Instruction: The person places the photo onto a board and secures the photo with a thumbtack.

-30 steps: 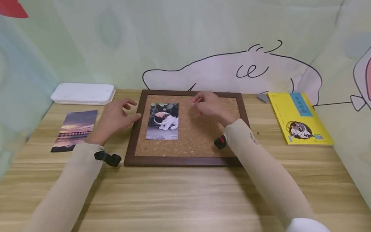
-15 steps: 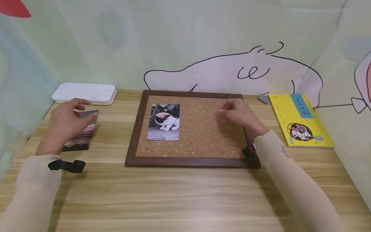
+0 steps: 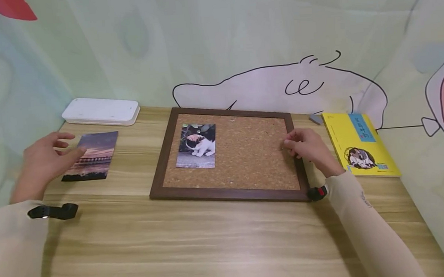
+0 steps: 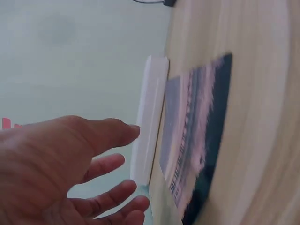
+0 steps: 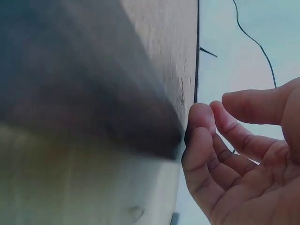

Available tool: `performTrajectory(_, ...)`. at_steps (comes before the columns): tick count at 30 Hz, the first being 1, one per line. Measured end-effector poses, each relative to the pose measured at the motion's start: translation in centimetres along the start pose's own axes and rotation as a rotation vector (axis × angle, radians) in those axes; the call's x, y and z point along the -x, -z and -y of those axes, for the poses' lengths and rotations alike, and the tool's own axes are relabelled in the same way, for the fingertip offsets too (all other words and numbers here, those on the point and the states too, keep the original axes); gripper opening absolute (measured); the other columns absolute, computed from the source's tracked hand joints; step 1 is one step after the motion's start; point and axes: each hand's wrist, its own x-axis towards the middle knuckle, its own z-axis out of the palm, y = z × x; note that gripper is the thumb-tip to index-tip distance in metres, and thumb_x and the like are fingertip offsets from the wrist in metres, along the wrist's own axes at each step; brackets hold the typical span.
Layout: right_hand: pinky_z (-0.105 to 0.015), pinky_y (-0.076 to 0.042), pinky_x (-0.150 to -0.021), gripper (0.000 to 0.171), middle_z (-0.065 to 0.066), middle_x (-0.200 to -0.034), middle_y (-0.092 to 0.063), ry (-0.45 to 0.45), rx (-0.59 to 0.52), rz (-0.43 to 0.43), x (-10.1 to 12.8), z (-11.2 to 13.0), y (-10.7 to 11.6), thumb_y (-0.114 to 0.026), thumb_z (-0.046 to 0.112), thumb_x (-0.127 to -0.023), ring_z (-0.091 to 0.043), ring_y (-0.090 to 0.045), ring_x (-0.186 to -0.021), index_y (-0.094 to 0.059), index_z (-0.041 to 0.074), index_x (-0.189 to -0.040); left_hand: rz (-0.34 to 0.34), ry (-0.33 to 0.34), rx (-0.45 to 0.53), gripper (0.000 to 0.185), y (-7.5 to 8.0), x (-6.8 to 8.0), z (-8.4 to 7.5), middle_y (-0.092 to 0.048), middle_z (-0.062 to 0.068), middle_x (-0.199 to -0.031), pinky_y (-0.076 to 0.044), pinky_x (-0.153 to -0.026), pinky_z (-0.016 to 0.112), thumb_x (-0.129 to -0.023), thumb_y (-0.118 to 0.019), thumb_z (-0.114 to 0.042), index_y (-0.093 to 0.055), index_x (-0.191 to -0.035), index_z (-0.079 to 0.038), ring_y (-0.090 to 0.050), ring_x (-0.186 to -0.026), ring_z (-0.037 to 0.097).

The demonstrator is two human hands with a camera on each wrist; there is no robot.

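Both raised well apart: left hand (image 3: 45, 161) by sunset photo (image 3: 101, 153) (fingers spread), right hand (image 3: 309, 147) over corkboard (image 3: 254, 153), fingers loosely curled.

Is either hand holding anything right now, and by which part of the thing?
The left hand holds nothing, close to the sunset photo. By the corkboard's right edge, whether the right hand's fingertips pinch something tiny cannot be told.

place: indoors, exact kind unclear | wood-grain tabletop (image 3: 221, 241) | cartoon-printed walls (image 3: 257, 84)
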Motion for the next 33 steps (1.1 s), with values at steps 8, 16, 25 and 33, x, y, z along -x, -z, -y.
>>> performTrajectory(8,-0.031,-0.051,-0.070,0.027,-0.015,-0.103,-0.060,-0.056,0.039,-0.006,1.2,-1.7,1.4,-0.056,0.025,-0.103,-0.025,-0.060,-0.084,-0.062,0.003,-0.117,0.048,0.051,-0.088,0.076,0.4,0.7,2.3,-0.048,0.042,-0.125,-0.042,-0.081,0.063,-0.096,-0.058,-0.053,-0.041,-0.140,0.007,-0.046,-0.111,0.057)
performTrajectory(16,-0.034,-0.045,-0.076,0.031,-0.016,-0.110,-0.062,-0.128,0.204,0.004,1.8,-3.3,3.0,-0.060,0.032,-0.099,-0.029,-0.056,-0.094,-0.065,0.006,-0.116,0.213,0.020,-0.128,0.088,0.5,0.0,2.7,-0.042,0.045,-0.128,-0.041,-0.084,0.066,-0.093,-0.064,-0.053,-0.028,-0.147,0.006,-0.044,-0.111,0.060)
performTrajectory(25,-0.032,-0.044,-0.074,0.030,-0.011,-0.101,-0.062,-0.239,0.197,0.088,2.0,-3.9,3.9,-0.066,0.027,-0.096,-0.025,-0.053,-0.091,-0.067,0.001,-0.111,0.246,0.060,-0.112,0.082,0.2,0.1,2.2,-0.033,0.047,-0.132,-0.036,-0.090,0.072,-0.094,-0.066,-0.041,-0.026,-0.147,0.007,-0.037,-0.114,0.062)
performTrajectory(33,-0.029,-0.051,-0.074,0.023,-0.009,-0.098,-0.069,-0.261,0.186,0.083,2.1,-4.2,3.6,-0.073,0.021,-0.092,-0.020,-0.063,-0.082,-0.072,0.003,-0.106,0.225,0.061,-0.097,0.079,-0.2,-0.1,2.0,-0.035,0.046,-0.133,-0.036,-0.090,0.071,-0.095,-0.067,-0.036,-0.028,-0.148,0.007,-0.038,-0.114,0.061)
